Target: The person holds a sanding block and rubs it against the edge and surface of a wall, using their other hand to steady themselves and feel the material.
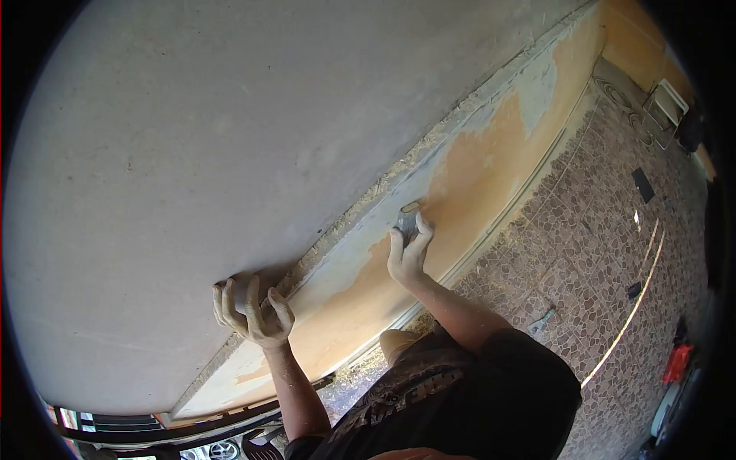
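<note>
In the head view, my right hand is closed on a small dark grey sanding block with a pale yellowish end. The block is against the lower wall band, where peach-orange paint meets whitish patches. My left hand rests with bent, spread fingers on the large grey surface, by its rough edge. Dark shadow lies around those fingers, and I see nothing plainly held there. Pale dust coats both hands.
On the stone-patterned floor lie a dark flat piece, a small dark item and a scraper-like tool. A red object is at the right. Pale debris borders the wall base. A vehicle front shows bottom left.
</note>
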`<state>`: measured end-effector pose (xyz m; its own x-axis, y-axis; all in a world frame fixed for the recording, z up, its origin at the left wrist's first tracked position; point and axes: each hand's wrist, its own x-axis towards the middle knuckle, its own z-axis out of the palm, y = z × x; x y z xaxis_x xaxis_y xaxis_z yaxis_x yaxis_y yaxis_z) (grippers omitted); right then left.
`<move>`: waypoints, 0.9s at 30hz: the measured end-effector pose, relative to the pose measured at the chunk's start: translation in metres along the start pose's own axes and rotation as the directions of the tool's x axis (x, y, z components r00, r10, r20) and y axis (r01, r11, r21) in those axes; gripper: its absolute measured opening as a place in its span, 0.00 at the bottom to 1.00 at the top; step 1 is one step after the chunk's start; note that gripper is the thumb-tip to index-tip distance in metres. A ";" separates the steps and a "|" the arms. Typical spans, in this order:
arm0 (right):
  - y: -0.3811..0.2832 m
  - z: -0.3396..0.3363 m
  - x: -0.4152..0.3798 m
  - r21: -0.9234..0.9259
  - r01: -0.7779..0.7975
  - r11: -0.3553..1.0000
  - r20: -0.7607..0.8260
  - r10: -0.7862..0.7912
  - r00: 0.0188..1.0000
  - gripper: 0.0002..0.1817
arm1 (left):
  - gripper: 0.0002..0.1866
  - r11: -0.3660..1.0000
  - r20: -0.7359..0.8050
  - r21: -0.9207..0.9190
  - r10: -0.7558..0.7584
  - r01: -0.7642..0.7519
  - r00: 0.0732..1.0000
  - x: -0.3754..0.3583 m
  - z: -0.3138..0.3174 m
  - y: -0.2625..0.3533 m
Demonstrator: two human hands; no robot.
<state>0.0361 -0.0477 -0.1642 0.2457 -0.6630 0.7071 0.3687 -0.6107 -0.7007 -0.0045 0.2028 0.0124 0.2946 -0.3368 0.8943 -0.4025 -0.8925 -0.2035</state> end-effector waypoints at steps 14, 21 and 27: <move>-0.012 -0.007 0.088 0.363 -0.326 0.873 0.002 0.350 0.937 0.26 | 0.13 0.999 -0.044 -0.031 0.020 -0.021 0.999 -0.003 0.001 -0.006; -0.001 -0.001 0.139 0.507 -0.468 0.724 -0.071 0.576 0.814 0.25 | 0.12 0.999 -0.032 -0.036 0.008 -0.009 0.999 -0.001 0.001 -0.004; -0.012 -0.010 0.125 0.408 -0.407 0.817 0.014 0.440 0.898 0.25 | 0.12 0.998 -0.030 -0.049 0.028 -0.029 0.999 -0.003 -0.001 -0.007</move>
<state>0.0533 -0.1274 -0.0687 0.3958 -0.8579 0.3276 0.5670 -0.0523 -0.8221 -0.0034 0.2104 0.0112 0.2569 -0.3522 0.9000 -0.4532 -0.8664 -0.2097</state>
